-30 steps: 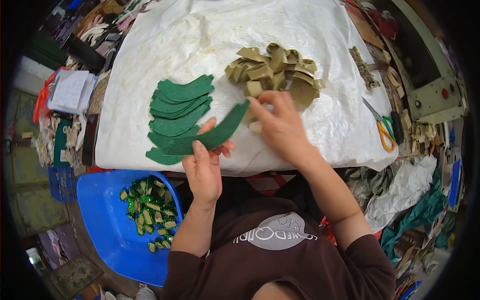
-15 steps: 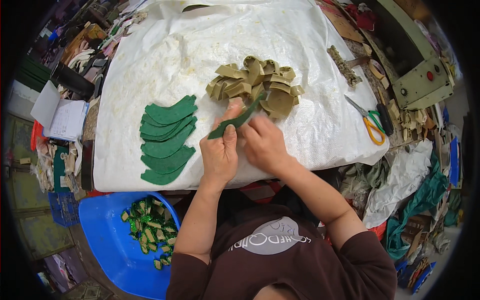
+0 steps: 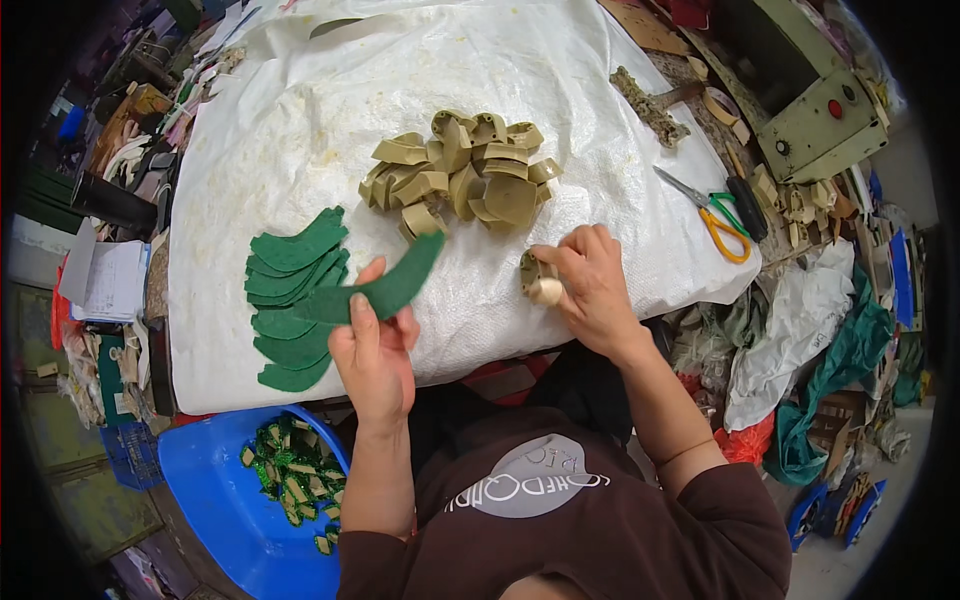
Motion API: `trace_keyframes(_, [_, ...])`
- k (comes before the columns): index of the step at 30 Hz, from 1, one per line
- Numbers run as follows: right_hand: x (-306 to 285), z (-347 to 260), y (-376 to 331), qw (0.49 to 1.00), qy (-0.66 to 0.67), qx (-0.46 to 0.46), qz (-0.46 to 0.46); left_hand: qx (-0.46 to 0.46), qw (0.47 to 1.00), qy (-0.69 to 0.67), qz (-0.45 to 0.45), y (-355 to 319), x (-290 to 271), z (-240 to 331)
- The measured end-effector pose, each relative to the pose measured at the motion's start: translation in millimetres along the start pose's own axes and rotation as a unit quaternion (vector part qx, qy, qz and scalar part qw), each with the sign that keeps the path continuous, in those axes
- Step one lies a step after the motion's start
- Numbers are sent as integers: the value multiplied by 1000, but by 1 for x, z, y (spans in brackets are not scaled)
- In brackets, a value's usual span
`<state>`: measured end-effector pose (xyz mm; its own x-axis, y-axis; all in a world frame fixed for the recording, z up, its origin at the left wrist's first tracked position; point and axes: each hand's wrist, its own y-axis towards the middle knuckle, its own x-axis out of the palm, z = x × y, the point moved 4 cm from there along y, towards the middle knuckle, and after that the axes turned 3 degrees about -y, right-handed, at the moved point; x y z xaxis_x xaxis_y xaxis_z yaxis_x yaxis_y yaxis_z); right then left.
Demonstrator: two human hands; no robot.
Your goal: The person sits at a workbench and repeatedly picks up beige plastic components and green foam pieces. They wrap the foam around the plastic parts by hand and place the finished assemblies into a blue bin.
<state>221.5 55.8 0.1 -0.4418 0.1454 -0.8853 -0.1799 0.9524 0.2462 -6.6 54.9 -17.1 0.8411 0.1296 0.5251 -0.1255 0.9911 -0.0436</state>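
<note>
Between the thumb and fingers of my left hand (image 3: pixel 374 352) is a curved green felt piece (image 3: pixel 405 283), its free end raised toward the right. My right hand (image 3: pixel 598 293) grips a small khaki curved block (image 3: pixel 540 279) just above the white sheet, with its fingers bent around one side. A pile of similar khaki blocks (image 3: pixel 508 198) lies beyond both hands. To the left, several green felt pieces (image 3: pixel 292 255) are laid overlapping in a column, partly behind the held piece.
A white woven sheet (image 3: pixel 290 110) covers the table. Scissors (image 3: pixel 722 232) with orange and green handles lie at the right, by a green metal box (image 3: pixel 825 125). Below the left edge stands a blue tub (image 3: pixel 205 505) holding green-edged khaki pieces (image 3: pixel 295 465).
My hands have moved apart: the left toward the felt column with its felt piece, the right outward to the right. A khaki block now shows in my right hand. The view has shifted slightly.
</note>
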Motion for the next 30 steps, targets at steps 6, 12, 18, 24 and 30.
trace_keyframes(6, [-9,11,5,985,90,-138,-48,-68,998,-17,1,-24,-7,-11])
trace_keyframes(12, [-2,21,-1,997,21,-25,65,-91,993,-79,-12,-29,-1,-22])
trace_keyframes(18, [-5,27,-12,979,177,-60,76,-99,991,-56,-65,-30,3,-23])
trace_keyframes(24, [-9,-54,-13,873,422,-191,155,-69,996,-52,-5,-38,12,-26])
trace_keyframes(30, [7,-67,-12,872,350,-249,233,-61,992,-59,-93,-47,25,-6])
